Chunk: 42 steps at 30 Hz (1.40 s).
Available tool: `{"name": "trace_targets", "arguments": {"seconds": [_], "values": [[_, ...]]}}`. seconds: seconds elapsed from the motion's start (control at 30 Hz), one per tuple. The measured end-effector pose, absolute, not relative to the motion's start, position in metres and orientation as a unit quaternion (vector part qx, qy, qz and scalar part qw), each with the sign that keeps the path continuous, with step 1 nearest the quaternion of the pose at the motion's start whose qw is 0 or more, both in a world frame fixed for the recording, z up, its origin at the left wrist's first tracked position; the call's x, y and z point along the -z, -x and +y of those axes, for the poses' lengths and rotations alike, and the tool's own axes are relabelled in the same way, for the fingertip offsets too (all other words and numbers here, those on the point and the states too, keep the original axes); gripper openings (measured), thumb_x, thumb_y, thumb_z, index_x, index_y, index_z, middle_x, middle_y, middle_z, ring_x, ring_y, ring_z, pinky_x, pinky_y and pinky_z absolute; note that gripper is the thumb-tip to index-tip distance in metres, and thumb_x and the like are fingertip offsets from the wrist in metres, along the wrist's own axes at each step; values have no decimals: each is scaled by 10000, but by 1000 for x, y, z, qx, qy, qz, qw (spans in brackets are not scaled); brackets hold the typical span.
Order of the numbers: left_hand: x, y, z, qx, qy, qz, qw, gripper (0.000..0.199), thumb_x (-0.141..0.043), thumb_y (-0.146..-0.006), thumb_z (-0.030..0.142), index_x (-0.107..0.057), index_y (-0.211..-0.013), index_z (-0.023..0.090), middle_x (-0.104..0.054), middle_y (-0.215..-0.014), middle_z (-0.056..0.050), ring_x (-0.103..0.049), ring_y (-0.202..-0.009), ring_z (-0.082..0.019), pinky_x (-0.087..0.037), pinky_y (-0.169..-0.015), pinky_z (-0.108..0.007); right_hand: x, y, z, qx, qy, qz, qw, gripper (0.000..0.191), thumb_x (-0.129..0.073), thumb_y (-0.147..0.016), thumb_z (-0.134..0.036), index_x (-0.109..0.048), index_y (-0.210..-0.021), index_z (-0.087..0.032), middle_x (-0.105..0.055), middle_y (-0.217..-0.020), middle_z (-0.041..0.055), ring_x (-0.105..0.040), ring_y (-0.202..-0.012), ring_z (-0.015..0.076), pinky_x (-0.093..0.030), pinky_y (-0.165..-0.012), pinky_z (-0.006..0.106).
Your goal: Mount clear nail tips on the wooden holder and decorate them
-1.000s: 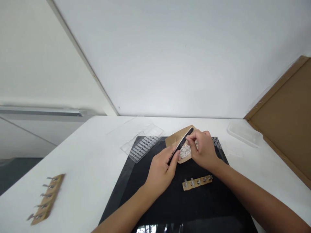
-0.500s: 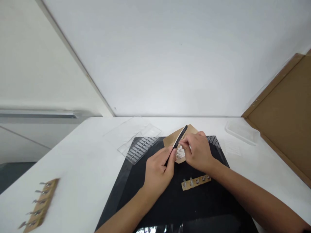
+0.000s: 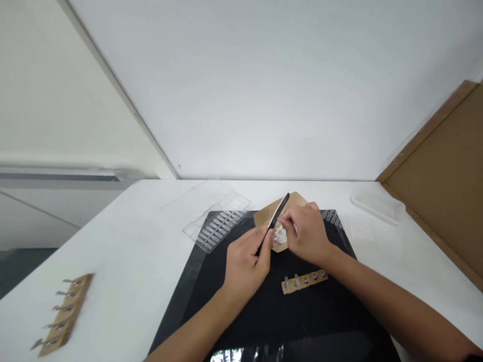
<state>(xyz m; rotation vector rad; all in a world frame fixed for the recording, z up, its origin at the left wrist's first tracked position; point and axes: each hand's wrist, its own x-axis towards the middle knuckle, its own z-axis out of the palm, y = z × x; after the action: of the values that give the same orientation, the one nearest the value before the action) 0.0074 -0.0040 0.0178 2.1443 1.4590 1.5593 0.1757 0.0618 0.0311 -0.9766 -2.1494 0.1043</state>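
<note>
My left hand [image 3: 248,254] is closed around the lower part of a black nail file [image 3: 279,210] with a pale edge, which slants up to the right. Against the file's side, my right hand [image 3: 305,232] has its thumb and fingers pinched together; what sits between the fingertips is too small to make out, though it lies where a nail tip would meet the file. Under both hands is a brown cardboard piece [image 3: 265,215] carrying a pile of white bits [image 3: 280,235]. Nearer me lies a short cardboard strip [image 3: 304,281] with clear nail tips and metal studs in a row.
A black mat [image 3: 260,322] covers the table's middle. Clear nail tips fill a plastic tray [image 3: 217,230] at left, with more tips [image 3: 332,218] at right. A cardboard strip with metal clips [image 3: 66,314] lies far left; a translucent lid [image 3: 377,205] and cardboard panel [image 3: 441,181] are right.
Both hands stay in nearly the same place, with the file still held against the right fingertips. The whole view has shifted very slightly.
</note>
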Motion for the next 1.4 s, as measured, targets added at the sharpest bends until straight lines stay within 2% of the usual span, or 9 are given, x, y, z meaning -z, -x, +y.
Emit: {"name": "trace_targets", "arguments": {"seconds": [0.2, 0.4, 0.53, 0.67, 0.8, 0.93, 1.27, 1.4], "values": [[-18, -7, -3, -512, -710, 481, 55, 311, -561, -1039, 198, -677, -751, 178, -681, -705, -11, -633, -603, -121, -510, -622, -236, -32, -175, 62, -67, 366, -849, 374, 175, -497, -1007, -241, -516, -834, -222, -701, -741, 0, -602, -656, 176, -320, -771, 380], [-22, -8, -4, -513, -710, 481, 48, 321, -563, -1034, 193, -656, -728, 177, -635, -656, 4, -600, -568, -115, -474, -587, -235, -36, -173, 59, -92, 364, -850, 369, 182, -490, -1013, -247, -515, -834, -222, -725, -779, 9, -620, -677, 180, -331, -784, 380], [-23, -8, -3, -517, -712, 473, 40, 301, -571, -1028, 181, -657, -740, 174, -640, -669, 3, -614, -582, -115, -483, -607, -231, -38, -171, 58, -80, 379, -831, 399, 212, -492, -1027, -263, -498, -819, -223, -717, -759, 0, -618, -663, 175, -325, -790, 380], [-20, -7, -3, -516, -709, 479, 40, 316, -564, -1033, 189, -653, -730, 179, -656, -679, -5, -623, -590, -121, -505, -625, -232, -37, -171, 58, -85, 357, -850, 378, 169, -506, -1000, -239, -518, -832, -224, -700, -745, -1, -606, -653, 176, -329, -771, 373], [-19, -8, -4, -506, -711, 486, 46, 335, -557, -1039, 209, -661, -722, 180, -638, -650, -2, -611, -571, -122, -508, -618, -239, -37, -172, 62, -70, 407, -818, 401, 199, -502, -1025, -254, -546, -833, -222, -699, -742, -4, -612, -663, 179, -330, -817, 389], [-19, -9, -4, -504, -711, 488, 50, 334, -549, -1046, 224, -676, -739, 182, -653, -663, -4, -612, -574, -119, -496, -596, -237, -37, -172, 64, -82, 387, -838, 377, 177, -519, -1010, -255, -548, -838, -222, -695, -734, -16, -593, -632, 168, -336, -799, 384], [-20, -9, -5, -509, -713, 479, 55, 322, -556, -1038, 212, -714, -761, 174, -711, -720, -30, -670, -630, -135, -542, -641, -242, -40, -177, 67, -68, 409, -823, 388, 213, -508, -1030, -259, -526, -821, -222, -697, -739, -12, -608, -655, 171, -328, -817, 386], [-20, -9, -6, -511, -712, 478, 60, 344, -541, -1048, 235, -717, -758, 181, -719, -721, -40, -685, -652, -149, -573, -678, -252, -43, -179, 68, -85, 387, -843, 363, 193, -511, -1019, -249, -524, -827, -226, -711, -765, -9, -618, -672, 176, -335, -804, 382]]}}
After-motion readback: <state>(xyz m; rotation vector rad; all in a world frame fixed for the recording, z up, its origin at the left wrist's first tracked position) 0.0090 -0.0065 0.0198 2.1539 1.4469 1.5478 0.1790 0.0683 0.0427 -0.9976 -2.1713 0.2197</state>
